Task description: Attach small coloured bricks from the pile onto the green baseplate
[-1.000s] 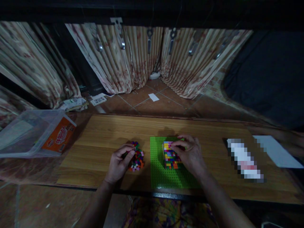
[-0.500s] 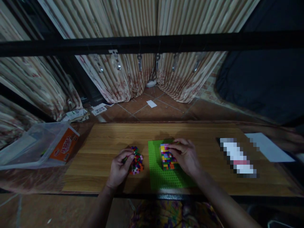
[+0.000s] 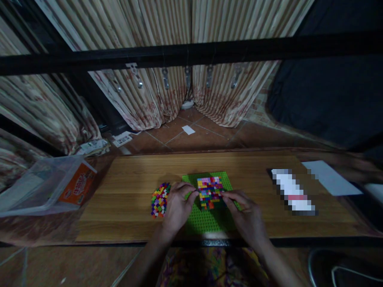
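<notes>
A green studded baseplate (image 3: 200,221) lies on the wooden table before me. On it stands a block of many-coloured toy bricks (image 3: 210,192). My left hand (image 3: 179,203) reaches over the plate's left part, thumb and forefinger pinched at the block's left side; whatever they hold is too small to make out. At the block's right side my right hand (image 3: 245,209) has its fingertips pressed together, and what lies between them is hidden. A pile of loose toy bricks (image 3: 160,199) sits left of the plate, partly covered by my left hand.
The wooden table (image 3: 128,171) has a blurred-out flat object (image 3: 293,193) and a white sheet (image 3: 332,177) on its right. A clear plastic box (image 3: 44,171) with an orange label stands at the left. Beyond are a dark bar (image 3: 173,55) and striped curtains (image 3: 143,95).
My left hand has moved right, from the loose pile to the brick block. My right hand has drawn back from the block's top to its right side. The view has shifted slightly.
</notes>
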The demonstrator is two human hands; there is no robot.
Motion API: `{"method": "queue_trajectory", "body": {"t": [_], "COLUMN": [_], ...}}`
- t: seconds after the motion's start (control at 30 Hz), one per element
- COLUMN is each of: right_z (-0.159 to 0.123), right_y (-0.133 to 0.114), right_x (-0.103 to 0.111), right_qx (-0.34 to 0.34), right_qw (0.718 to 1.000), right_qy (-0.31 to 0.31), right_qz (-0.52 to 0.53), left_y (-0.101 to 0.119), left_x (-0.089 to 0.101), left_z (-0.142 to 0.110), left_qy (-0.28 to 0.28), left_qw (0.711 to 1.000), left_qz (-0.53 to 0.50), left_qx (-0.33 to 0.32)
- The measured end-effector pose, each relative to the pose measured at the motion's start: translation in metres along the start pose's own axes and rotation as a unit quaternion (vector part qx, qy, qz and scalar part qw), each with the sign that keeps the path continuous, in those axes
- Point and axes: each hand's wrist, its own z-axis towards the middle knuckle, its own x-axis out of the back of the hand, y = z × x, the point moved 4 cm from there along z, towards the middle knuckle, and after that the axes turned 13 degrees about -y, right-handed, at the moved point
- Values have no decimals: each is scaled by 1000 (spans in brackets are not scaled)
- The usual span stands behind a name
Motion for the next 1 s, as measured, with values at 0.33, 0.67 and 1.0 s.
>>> {"method": "queue_trajectory", "body": {"t": [0.33,0.67,1.0], "right_z": [24,57,57], "right_y": [-1,-17,-15], "right_x": [1,-21,-36], "right_qx": [23,116,207], "right_qw": [999,985,933], "right_qy": [-32,-88,-105], "right_qz": [8,-96,-277], "left_y": [-8,-12,-8], "left_x": [-9,-13,-16], "left_z": [23,23,17], "left_qy": [-39,-24,-20], "left_qw": [999,997,997], "left_qz": [-22,-66,-56], "left_qx": [12,33,48]}}
